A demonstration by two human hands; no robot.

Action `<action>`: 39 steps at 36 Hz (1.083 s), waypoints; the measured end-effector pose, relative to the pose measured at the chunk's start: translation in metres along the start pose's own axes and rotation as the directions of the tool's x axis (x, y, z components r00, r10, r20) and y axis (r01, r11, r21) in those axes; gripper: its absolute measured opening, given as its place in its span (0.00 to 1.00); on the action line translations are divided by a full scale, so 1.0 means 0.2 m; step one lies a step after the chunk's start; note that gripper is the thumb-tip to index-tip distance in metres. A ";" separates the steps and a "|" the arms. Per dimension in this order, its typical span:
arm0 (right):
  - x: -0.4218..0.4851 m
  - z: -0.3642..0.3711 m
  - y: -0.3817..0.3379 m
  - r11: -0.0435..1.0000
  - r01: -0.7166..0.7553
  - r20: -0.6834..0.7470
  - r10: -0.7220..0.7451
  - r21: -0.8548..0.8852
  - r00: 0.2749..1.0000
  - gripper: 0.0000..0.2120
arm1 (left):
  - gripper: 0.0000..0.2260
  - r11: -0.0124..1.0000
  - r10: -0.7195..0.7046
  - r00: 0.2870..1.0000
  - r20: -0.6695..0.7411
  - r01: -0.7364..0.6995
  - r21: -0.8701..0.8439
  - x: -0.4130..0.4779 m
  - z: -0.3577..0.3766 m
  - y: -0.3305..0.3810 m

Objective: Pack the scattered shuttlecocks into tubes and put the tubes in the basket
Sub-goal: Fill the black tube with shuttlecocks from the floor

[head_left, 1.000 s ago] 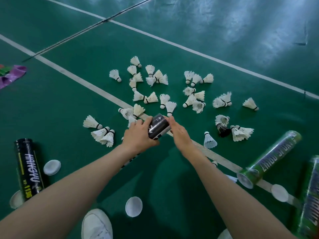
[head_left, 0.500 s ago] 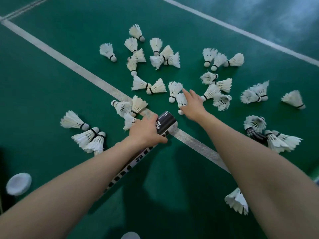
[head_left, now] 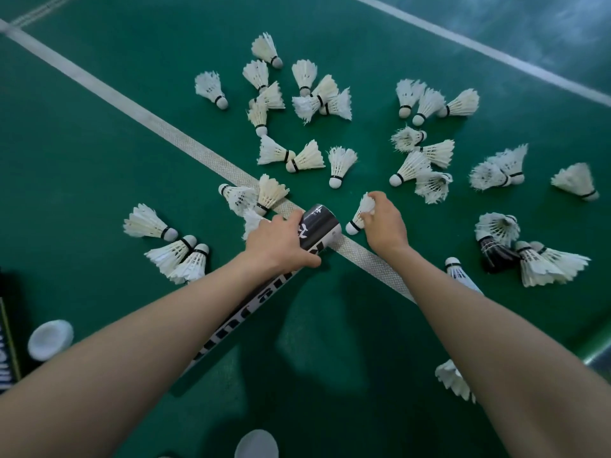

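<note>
This is an indoor badminton court. The glossy green sports floor (head_left: 99,180) is crossed by white court lines (head_left: 185,143). Feathered shuttlecocks (head_left: 340,163) lie scattered over it, along with a black tube (head_left: 319,226) and white caps (head_left: 49,338).

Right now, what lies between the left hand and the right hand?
Head view: the end of the tube, held by the left hand, and the cork of the shuttlecock that the right hand pinches.

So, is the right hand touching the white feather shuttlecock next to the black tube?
Touching. The head view shows the right hand pinching the white feather shuttlecock by its skirt, fingers curled round the feathers.
</note>
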State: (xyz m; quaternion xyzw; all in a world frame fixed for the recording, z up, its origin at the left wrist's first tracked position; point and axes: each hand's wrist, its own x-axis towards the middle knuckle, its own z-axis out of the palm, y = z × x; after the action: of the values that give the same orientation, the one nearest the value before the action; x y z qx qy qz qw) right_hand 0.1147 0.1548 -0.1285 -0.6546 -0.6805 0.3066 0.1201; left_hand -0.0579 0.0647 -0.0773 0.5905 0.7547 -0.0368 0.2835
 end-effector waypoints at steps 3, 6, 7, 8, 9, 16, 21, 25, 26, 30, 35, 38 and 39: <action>-0.12 -0.05 0.00 0.994 0.038 -0.081 -0.030 0.105 0.996 0.17 | 0.37 1.000 0.010 1.000 -0.022 -0.010 -0.011 -0.09 -0.02 0.05; -0.24 -0.15 -0.03 0.973 0.054 -0.148 -0.021 0.225 0.989 0.16 | 0.36 1.000 0.024 0.999 -0.047 -0.025 -0.018 -0.19 -0.05 0.11; -0.29 -0.19 -0.06 0.965 0.066 -0.168 -0.024 0.252 0.986 0.15 | 0.37 0.999 0.031 0.998 -0.058 -0.032 -0.017 -0.22 -0.07 0.13; -0.33 -0.24 -0.08 0.958 0.082 -0.187 -0.030 0.275 0.982 0.14 | 0.38 0.999 0.038 0.997 -0.068 -0.039 -0.019 -0.26 -0.09 0.15; -0.38 -0.28 -0.10 0.950 0.103 -0.210 -0.040 0.296 0.977 0.14 | 0.38 0.999 0.045 0.995 -0.084 -0.047 -0.024 -0.30 -0.10 0.17; -0.75 -0.56 -0.26 0.888 0.328 -0.387 -0.193 0.321 0.902 0.11 | 0.39 0.992 0.096 0.972 -0.216 -0.111 -0.059 -0.62 -0.23 0.33; -1.03 -0.73 -0.34 0.872 0.382 -0.333 -0.278 0.307 0.901 0.15 | 0.40 0.973 0.153 0.930 -0.333 -0.201 -0.116 -0.89 -0.30 0.39; -1.26 -0.83 -0.41 0.841 0.418 -0.334 -0.307 0.344 0.891 0.17 | 0.40 0.951 0.167 0.900 -0.403 -0.255 -0.176 -1.13 -0.35 0.37; -1.32 -0.85 -0.43 0.837 0.420 -0.326 -0.310 0.352 0.893 0.18 | 0.40 0.949 0.174 0.894 -0.414 -0.265 -0.173 -1.17 -0.35 0.36; -1.50 -0.83 -0.49 0.822 0.374 -0.237 -0.297 0.430 0.925 0.22 | 0.43 0.953 0.173 0.881 -0.441 -0.263 -0.151 -1.30 -0.31 0.32; -1.57 -0.75 -0.51 0.759 0.237 -0.116 -0.211 0.606 0.971 0.22 | 0.42 0.973 0.182 0.889 -0.420 -0.224 -0.053 -1.34 -0.28 0.25; -1.56 -0.68 -0.51 0.753 0.182 -0.028 -0.212 0.633 0.977 0.23 | 0.42 0.980 0.188 0.895 -0.404 -0.195 0.024 -1.31 -0.24 0.18; -1.56 -0.66 -0.50 0.755 0.167 0.002 -0.217 0.634 0.976 0.24 | 0.42 0.980 0.195 0.897 -0.397 -0.191 0.051 -1.30 -0.22 0.16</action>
State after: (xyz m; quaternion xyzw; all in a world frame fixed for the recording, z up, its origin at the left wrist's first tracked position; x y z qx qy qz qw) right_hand 0.1429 -0.1072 0.1074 -0.4911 -0.6063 0.5269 0.3372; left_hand -0.0080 -0.1351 0.0919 0.6589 0.7342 0.1089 0.1223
